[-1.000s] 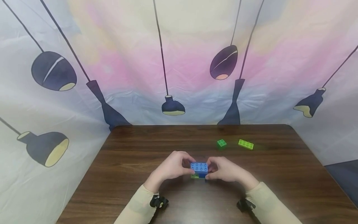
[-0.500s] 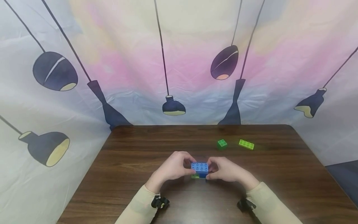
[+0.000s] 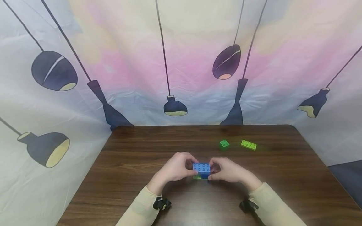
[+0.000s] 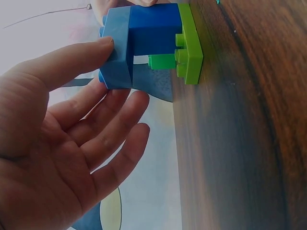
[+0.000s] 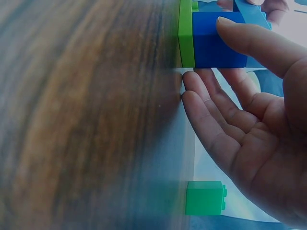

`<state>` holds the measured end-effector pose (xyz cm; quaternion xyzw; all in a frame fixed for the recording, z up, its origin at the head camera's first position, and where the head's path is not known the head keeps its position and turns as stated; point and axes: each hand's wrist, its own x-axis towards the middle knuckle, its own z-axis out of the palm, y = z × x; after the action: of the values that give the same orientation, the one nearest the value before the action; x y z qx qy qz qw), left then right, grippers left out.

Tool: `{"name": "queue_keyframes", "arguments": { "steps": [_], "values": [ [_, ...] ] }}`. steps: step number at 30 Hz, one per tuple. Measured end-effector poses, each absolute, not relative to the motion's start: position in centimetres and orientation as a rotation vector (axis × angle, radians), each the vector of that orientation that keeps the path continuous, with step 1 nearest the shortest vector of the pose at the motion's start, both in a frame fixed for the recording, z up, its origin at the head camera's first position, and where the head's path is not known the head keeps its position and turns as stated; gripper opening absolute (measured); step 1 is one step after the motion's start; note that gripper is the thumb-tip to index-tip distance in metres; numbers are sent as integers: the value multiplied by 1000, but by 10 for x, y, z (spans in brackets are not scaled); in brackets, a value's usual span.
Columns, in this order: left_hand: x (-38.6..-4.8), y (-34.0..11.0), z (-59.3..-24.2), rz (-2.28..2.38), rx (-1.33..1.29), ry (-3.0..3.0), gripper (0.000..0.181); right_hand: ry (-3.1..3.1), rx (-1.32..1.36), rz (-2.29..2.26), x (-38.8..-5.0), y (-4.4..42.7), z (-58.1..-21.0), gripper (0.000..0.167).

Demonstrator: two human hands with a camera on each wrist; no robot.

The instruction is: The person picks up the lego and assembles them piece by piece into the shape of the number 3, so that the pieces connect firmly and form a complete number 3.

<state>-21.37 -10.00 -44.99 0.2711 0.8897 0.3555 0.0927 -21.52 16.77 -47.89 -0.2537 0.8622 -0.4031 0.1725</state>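
In the head view a small stack of toy building bricks stands on the table between both hands. On top is a light blue brick; under its right part sits a dark blue brick, and a lime plate forms the bottom. An open space shows between light blue brick and plate on the left side. My left hand pinches the light blue brick's left end between thumb and fingers. From the right, my right hand grips the dark blue brick, thumb on its near face; its fingertips behind are partly hidden.
Further back on the brown wooden table lie a small green brick and, to its right, another lime plate. A cloth backdrop printed with lamps hangs behind the table's far edge.
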Motion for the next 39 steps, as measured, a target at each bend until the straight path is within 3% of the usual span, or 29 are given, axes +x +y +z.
{"name": "queue_keyframes", "arguments": {
  "steps": [39],
  "values": [
    [-214,-101,-449,1012,849,2679,25,2424,-738,-1162,-216,168,-478,29]
  ]
}}
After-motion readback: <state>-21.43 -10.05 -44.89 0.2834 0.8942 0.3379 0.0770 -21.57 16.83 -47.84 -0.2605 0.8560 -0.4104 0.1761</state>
